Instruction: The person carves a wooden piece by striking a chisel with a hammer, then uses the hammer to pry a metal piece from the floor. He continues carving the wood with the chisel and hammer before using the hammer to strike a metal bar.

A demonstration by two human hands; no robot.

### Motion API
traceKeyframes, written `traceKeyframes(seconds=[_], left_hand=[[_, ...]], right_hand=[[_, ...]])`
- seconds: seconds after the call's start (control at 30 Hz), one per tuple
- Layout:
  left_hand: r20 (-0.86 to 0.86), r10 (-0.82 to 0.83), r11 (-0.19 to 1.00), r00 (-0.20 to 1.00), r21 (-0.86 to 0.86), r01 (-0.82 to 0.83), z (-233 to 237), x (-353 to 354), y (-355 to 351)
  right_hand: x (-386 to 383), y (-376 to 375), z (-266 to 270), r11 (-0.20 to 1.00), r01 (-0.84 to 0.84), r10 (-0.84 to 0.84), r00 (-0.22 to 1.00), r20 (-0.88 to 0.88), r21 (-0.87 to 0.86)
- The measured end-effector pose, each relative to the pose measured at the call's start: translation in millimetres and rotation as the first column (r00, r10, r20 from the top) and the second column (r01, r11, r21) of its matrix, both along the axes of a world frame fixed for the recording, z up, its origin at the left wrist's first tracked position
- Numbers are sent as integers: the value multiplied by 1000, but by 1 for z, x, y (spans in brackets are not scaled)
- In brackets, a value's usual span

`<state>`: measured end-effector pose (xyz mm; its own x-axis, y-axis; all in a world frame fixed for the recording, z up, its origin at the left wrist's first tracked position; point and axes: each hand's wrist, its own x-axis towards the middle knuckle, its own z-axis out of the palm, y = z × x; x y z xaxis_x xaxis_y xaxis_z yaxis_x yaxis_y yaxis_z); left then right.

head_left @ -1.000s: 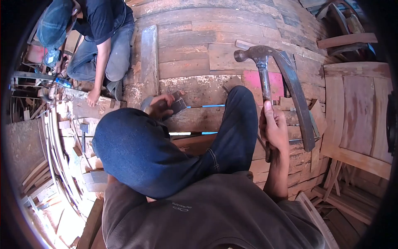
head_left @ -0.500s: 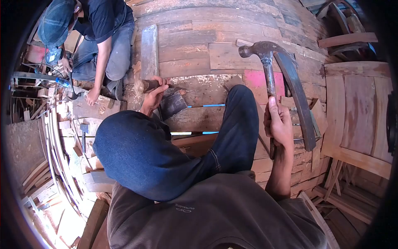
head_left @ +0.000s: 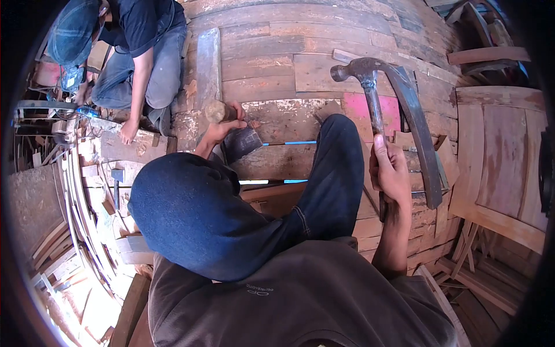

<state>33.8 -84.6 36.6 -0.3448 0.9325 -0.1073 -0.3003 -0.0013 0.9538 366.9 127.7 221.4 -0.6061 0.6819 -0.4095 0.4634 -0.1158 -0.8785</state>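
My right hand [head_left: 390,169] is closed round the shaft of a claw hammer [head_left: 374,110], its head raised over the plank floor. A wooden-handled chisel [head_left: 215,111] is in my closed left hand [head_left: 221,129], the round butt of its handle facing up at me. Its lower end is hidden by my fingers. Below the chisel lies a worn board [head_left: 289,118] with flaking pale paint, and a small wood chip [head_left: 254,124] is beside my fingers. A dark squarish piece [head_left: 244,143] sits just right of my left wrist.
At upper left a co-worker [head_left: 141,55] kneels, one hand on a wooden block [head_left: 130,144]. A second hammer [head_left: 117,185] lies at left. Beyond my right hand are a curved dark timber [head_left: 419,144], a pink patch [head_left: 370,110] and a wooden panel [head_left: 500,150].
My left hand has tilted the chisel from lying sideways to more upright, its butt now toward me. The hammer has hardly moved. The co-worker's head and arm have shifted slightly.
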Motion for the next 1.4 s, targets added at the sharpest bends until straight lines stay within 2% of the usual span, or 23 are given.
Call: traceKeyframes(seconds=[0.03,0.2,0.37,0.43,0.5,0.53,0.57,0.63,0.67,0.73,0.83,0.93,1.07,1.17,1.27,1.3,1.4], left_hand=[[-49,-1,1000,999,25,2,-1,0,2],[-135,-146,988,980,-72,137,9,-6,14],[-220,-205,976,954,-117,183,16,-8,28],[-209,-178,984,961,-48,172,1,-9,30],[-148,-84,989,985,-133,64,-25,-7,28],[-209,-150,989,966,-27,148,-45,-15,30],[-149,-138,990,979,-58,131,-57,-12,30],[-353,-137,984,925,56,167,-44,-8,37],[-312,-34,998,949,-68,13,-26,3,32],[-485,-33,999,874,-32,20,-78,4,34],[-371,-56,998,927,-47,42,-72,6,27],[-447,18,978,894,195,78,-86,6,20],[-138,-21,843,990,530,92,-78,5,9],[-218,-6,860,976,497,117,-54,0,-11],[-215,9,891,977,445,90,-43,-3,-24],[-243,-45,918,969,373,136,-37,-7,-27],[-211,-3,934,978,348,78,-35,-5,-33]], right_hand=[[-1,0,2,1000,-2,2,1000,6,-5],[-4,-3,10,1000,7,-7,1000,16,-28],[-9,-4,7,1000,-20,20,1000,19,-11],[-11,-9,16,996,78,-74,994,82,-40],[-13,-7,5,995,97,-95,993,75,-28],[-10,-4,-9,996,91,-91,995,43,-7],[-19,-8,-1,969,195,-186,980,72,-149],[-22,-2,-2,982,99,-85,992,93,-159],[-27,0,-3,982,72,-55,993,103,-173],[-36,2,-11,995,29,-16,990,144,-94],[-55,8,-18,997,-47,59,972,227,-58],[-77,4,-25,992,-82,107,949,298,-95],[-103,-6,-33,992,-90,118,926,359,-93],[-121,-12,-39,990,-90,125,914,386,-109],[-136,-17,-39,989,-88,130,903,409,-120],[-142,-16,-42,986,-111,152,905,397,-124],[-148,-21,-46,989,-101,139,896,421,-111]])
